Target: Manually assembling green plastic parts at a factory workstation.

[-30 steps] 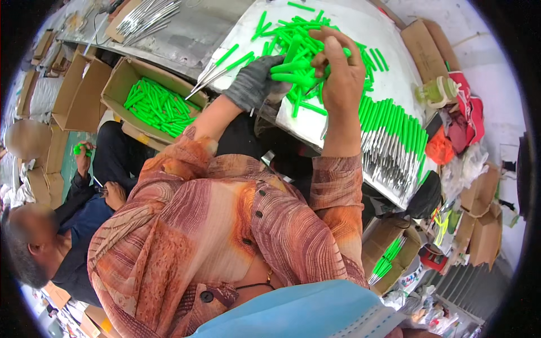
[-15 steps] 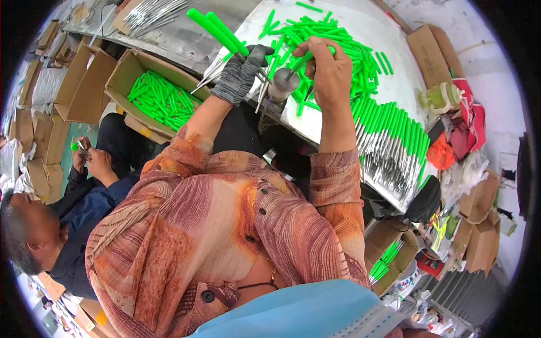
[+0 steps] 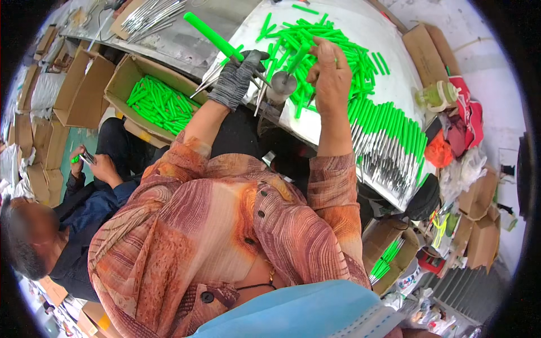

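Observation:
My left hand (image 3: pixel 234 83), in a grey knit glove, is closed around slim metal rods (image 3: pixel 206 84) whose ends stick out on both sides. A long green tube (image 3: pixel 213 36) rises from the top of this grip. Just to the right, a green tube (image 3: pixel 299 58) stands tilted over a round metal post (image 3: pixel 283 84) at the table edge. My bare right hand (image 3: pixel 331 73) is beside that tube, index finger raised and thumb apart, with no held thing visible. A heap of green tubes (image 3: pixel 338 48) lies behind it.
Green-handled metal rods (image 3: pixel 389 135) lie in a row on the white table (image 3: pixel 414 84) at the right. A cardboard box (image 3: pixel 121 79) of green pieces stands left. Another person's hands (image 3: pixel 93 163) hold small parts. A green jug (image 3: pixel 437 96) is far right.
My right hand has let go of the green tube, which now stands over the post, and has moved slightly away. One long green tube shows above my left hand where two showed.

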`<state>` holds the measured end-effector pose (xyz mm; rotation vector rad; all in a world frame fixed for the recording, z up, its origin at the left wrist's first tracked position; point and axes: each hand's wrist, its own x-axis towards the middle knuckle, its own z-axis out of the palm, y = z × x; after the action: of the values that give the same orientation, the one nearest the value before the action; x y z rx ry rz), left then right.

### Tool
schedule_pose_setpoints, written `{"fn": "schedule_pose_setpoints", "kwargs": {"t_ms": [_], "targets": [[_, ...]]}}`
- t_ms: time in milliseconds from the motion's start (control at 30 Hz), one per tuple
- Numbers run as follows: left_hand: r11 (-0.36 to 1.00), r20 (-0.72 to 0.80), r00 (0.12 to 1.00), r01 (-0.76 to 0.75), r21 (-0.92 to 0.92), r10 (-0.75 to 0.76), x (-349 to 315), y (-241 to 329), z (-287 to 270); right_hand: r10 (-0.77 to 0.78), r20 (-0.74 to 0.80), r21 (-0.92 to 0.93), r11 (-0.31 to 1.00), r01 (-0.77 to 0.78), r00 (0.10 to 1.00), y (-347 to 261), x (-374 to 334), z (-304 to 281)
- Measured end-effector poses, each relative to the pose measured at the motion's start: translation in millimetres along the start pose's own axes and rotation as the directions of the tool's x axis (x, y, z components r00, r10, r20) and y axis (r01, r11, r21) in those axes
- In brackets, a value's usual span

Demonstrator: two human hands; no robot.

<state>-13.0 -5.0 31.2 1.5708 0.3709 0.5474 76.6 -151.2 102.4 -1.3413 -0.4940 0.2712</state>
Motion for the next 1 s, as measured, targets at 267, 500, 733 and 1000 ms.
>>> {"fn": "schedule_pose_setpoints", "kwargs": {"t_ms": [267, 500, 733, 1000], "targets": [[0.996, -0.016, 0.997, 0.074, 0.041, -0.073, 2.3, 1.1, -3.8, -0.348, -0.177, -0.745, 0.659, 0.106, 0.921, -12.6, 17.6, -139.8], [0.991, 0.019, 0.992, 0.126, 0.044, -0.127, 3.7, -8.6, -10.9, -0.493, -0.467, -0.830, -0.041, -0.556, 0.734, -23.8, 13.5, -337.8], [0.990, 0.107, 0.990, 0.103, -0.102, -0.092, 14.2, -23.4, -13.2, -0.059, -0.073, -0.983, -0.167, -0.081, 0.996, 36.9, -19.2, -512.4], [0.985, 0.069, 0.990, 0.129, -0.116, -0.121, -4.7, -4.8, -20.6, -0.400, -0.227, -0.854, 0.521, 0.017, 0.888, -0.4, -10.3, -181.7]]}}
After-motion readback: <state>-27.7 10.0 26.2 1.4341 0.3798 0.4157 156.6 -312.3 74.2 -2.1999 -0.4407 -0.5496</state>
